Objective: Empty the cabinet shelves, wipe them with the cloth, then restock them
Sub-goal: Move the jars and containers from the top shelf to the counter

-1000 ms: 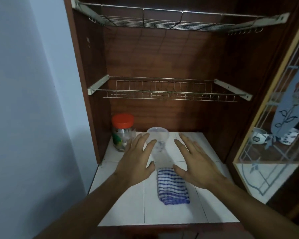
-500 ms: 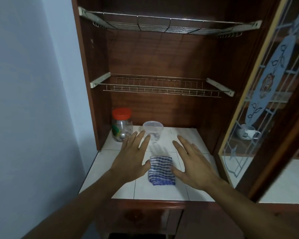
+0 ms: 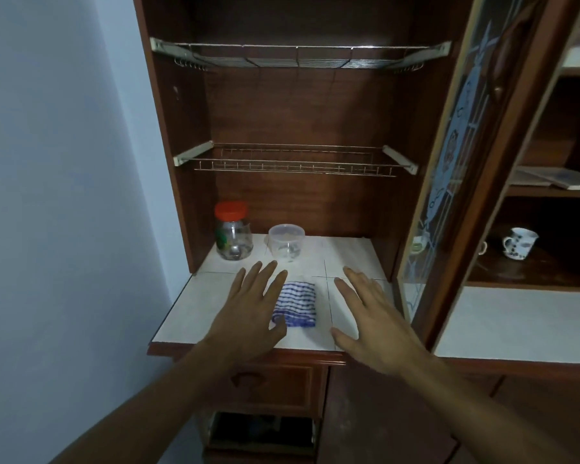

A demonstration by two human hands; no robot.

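Folded blue-and-white striped cloth (image 3: 295, 304) lies flat on the tiled counter (image 3: 195, 303) at the cabinet's base, btwn both hands. Left hand (image 3: 248, 313) spread, fingers straight, covers the cloth's left edge; can't tell if touching. Right hand (image 3: 369, 316) also spread, just beside the cloth, holding nothing. Behind: red-lidded jar (image 3: 232, 231) w/ clear plastic container (image 3: 286, 242) beside it. Above, lower wire shelf (image 3: 292, 160) & upper wire shelf (image 3: 298, 56). Glass door (image 3: 449, 155) stands open at right.
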